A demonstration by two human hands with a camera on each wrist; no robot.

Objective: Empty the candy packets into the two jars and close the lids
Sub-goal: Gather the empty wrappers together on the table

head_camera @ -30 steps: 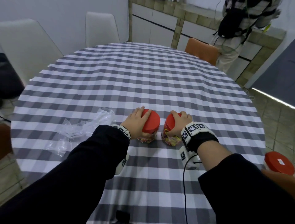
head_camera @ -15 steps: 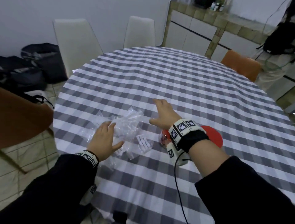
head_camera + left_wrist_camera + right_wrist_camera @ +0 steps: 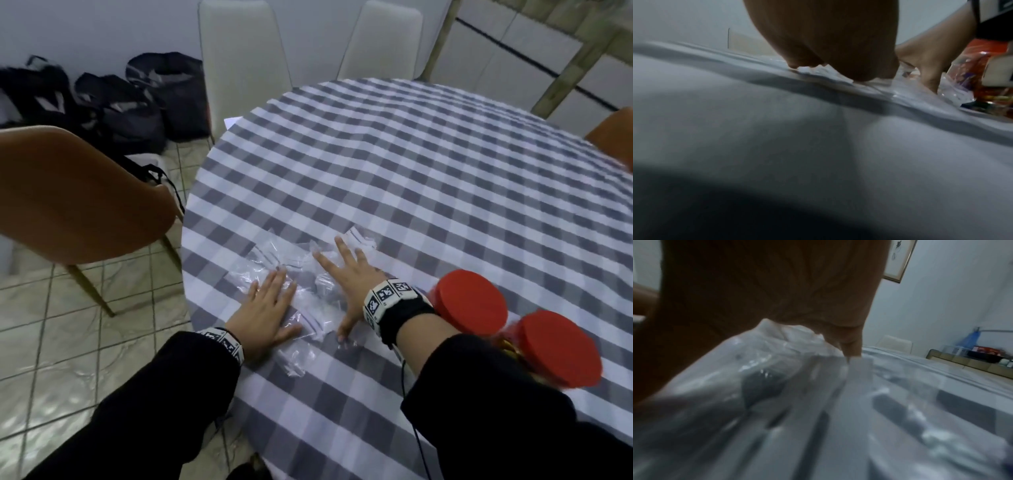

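Note:
Two candy jars with red lids stand at the right of the checked table, one (image 3: pixel 471 301) behind my right wrist and one (image 3: pixel 561 349) nearer the edge; both lids are on. A heap of clear plastic packets (image 3: pixel 301 274) lies near the table's left edge. My left hand (image 3: pixel 265 308) lies flat on the heap's left side with straight fingers. My right hand (image 3: pixel 346 277) is spread over the heap's right side, palm down. The right wrist view shows crumpled packets (image 3: pixel 789 366) under the palm. In the left wrist view a candy-filled jar (image 3: pixel 982 78) shows beyond both hands.
A brown chair (image 3: pixel 78 195) stands left of the table over tiled floor. Two white chairs (image 3: pixel 239 58) stand at the far side, with black bags (image 3: pixel 113 99) on the floor by the wall. Another brown chair (image 3: pixel 613 137) is at the right edge.
Both hands left the jar lids and swung left onto the packets. The left hand now lies flat on the heap and the right has come down onto it.

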